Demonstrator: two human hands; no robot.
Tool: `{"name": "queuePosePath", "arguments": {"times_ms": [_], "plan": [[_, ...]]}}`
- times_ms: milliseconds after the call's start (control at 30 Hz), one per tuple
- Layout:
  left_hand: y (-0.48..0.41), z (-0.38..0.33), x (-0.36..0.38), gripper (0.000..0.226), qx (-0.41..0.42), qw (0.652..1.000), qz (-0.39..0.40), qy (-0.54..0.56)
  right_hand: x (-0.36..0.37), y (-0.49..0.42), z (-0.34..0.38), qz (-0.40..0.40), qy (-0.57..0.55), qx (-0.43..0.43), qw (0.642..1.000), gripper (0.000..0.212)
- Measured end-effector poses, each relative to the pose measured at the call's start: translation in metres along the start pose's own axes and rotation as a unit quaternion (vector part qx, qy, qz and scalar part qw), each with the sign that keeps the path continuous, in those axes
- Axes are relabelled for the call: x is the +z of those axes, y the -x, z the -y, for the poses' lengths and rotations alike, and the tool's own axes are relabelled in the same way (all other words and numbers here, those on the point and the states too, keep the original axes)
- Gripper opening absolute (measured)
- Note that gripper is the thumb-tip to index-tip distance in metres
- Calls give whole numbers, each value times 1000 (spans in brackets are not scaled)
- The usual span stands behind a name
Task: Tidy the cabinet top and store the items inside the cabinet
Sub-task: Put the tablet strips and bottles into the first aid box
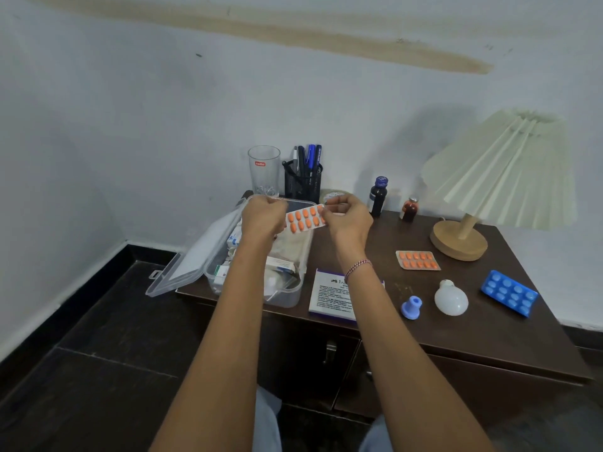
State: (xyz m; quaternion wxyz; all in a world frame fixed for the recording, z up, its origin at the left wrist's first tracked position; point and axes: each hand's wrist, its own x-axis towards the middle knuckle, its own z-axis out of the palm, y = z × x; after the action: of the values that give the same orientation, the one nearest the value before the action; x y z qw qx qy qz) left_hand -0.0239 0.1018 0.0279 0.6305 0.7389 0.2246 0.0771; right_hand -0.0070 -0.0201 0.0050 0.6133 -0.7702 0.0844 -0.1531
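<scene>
Both hands hold one blister strip of orange pills (305, 219) in the air above an open clear plastic box (288, 293) on the dark cabinet top (489, 327). My left hand (263, 216) pinches the strip's left end, my right hand (346, 216) its right end. The box holds medicine packets, and its lid (195, 259) hangs open to the left. On the cabinet top also lie a second orange pill strip (417, 260), a blue pill strip (509, 292), a white medicine carton (331, 296), a white bulb (451, 298) and a small blue cap (411, 307).
At the back stand a glass (264, 169), a black pen holder (302, 182), a dark syrup bottle (378, 197) and a small brown vial (409, 208). A pleated lamp (499, 177) occupies the back right. The cabinet doors (329, 360) below are closed.
</scene>
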Motion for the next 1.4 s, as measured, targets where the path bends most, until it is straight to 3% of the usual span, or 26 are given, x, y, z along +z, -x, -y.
{"name": "queuePosePath", "arguments": {"times_ms": [167,333,600,1067,1400], "plan": [[0,2,-22,12,-15,999,10,-43,16,7,2,16,54,-9,998,11],[-5,8,-37,42,-29,996,16,-83,26,14,4,41,133,-40,989,10],[-1,9,-37,33,-46,987,72,-133,31,15,2,98,182,-65,976,20],[-4,13,-33,32,-45,968,88,-230,34,12,-5,148,209,-74,964,24],[2,5,-28,35,11,978,57,-202,21,11,6,119,169,-98,974,30]]}}
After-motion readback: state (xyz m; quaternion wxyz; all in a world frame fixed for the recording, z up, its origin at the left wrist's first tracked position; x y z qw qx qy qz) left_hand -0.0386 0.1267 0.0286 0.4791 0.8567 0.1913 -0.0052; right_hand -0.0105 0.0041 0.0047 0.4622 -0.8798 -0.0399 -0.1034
